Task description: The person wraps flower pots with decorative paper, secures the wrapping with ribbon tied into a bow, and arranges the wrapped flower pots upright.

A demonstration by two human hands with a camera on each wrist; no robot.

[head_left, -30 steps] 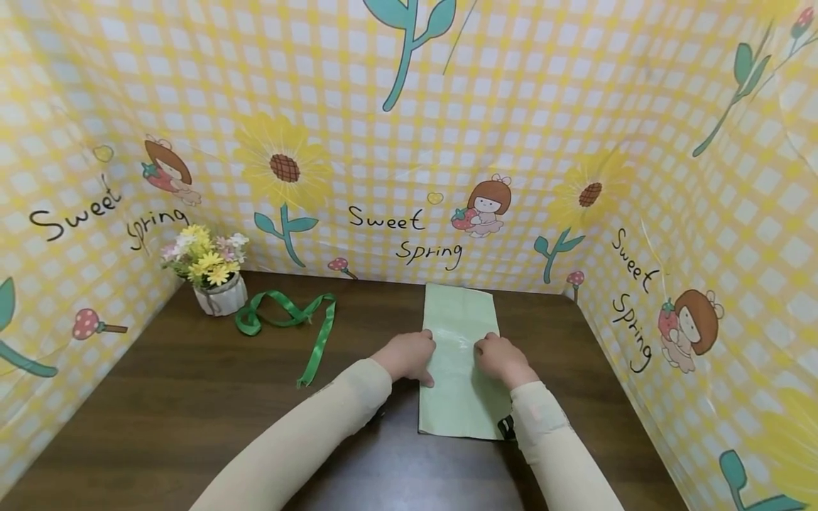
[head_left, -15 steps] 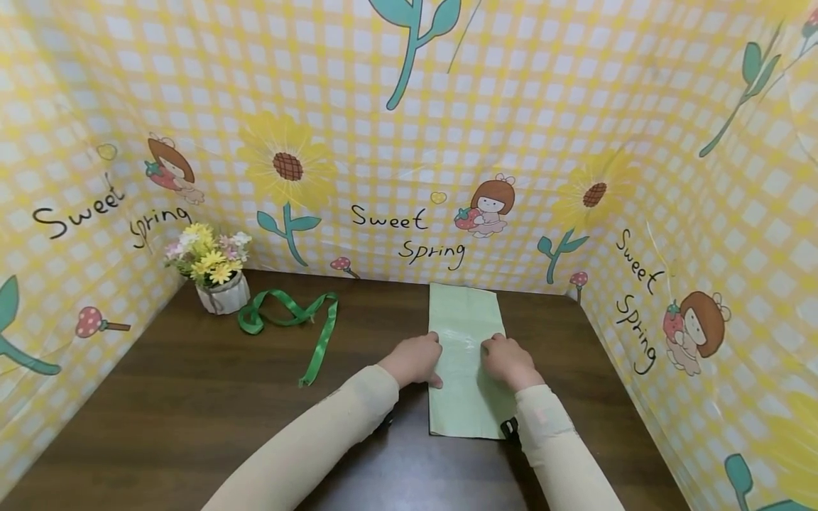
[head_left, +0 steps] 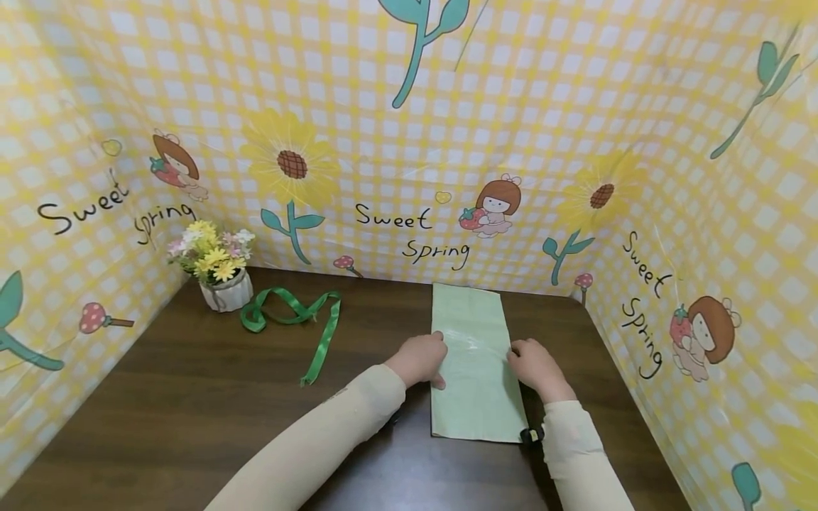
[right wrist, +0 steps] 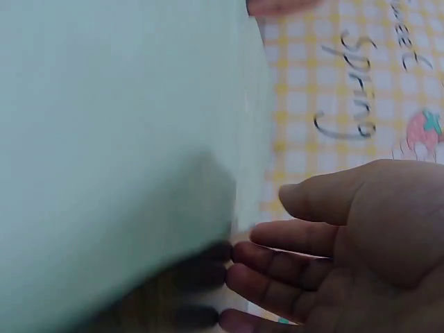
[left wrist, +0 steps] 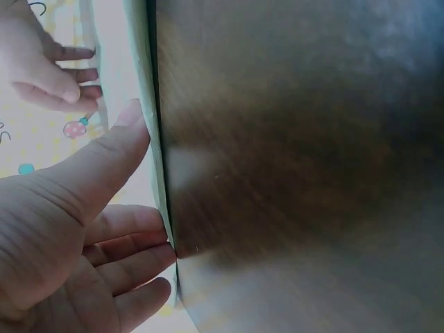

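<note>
A flat rectangle covered in pale green paper (head_left: 476, 404) lies lengthwise on the table, with a shiny clear strip (head_left: 473, 343) across its middle. My left hand (head_left: 418, 358) rests against its left long edge. In the left wrist view, the thumb (left wrist: 128, 128) touches the edge and the extended fingers (left wrist: 142, 267) meet it lower down. At the opposite edge is my right hand (head_left: 540, 365). The right wrist view shows that hand's fingertips (right wrist: 239, 274) beside the paper's edge, its thumb (right wrist: 305, 201) apart from them and nothing visible between.
A loose green ribbon (head_left: 322, 341) lies curled on the brown table (head_left: 192, 397) left of the hands. Behind it stands a white pot of artificial flowers (head_left: 226, 291). Yellow checked cloth walls (head_left: 383, 163) enclose the back and sides. A black wrist device (head_left: 532, 435) sits by the right cuff.
My right hand has moved right, from on top of the green paper to its right edge. The left hand stays at the left edge. The whole head view has shifted slightly.
</note>
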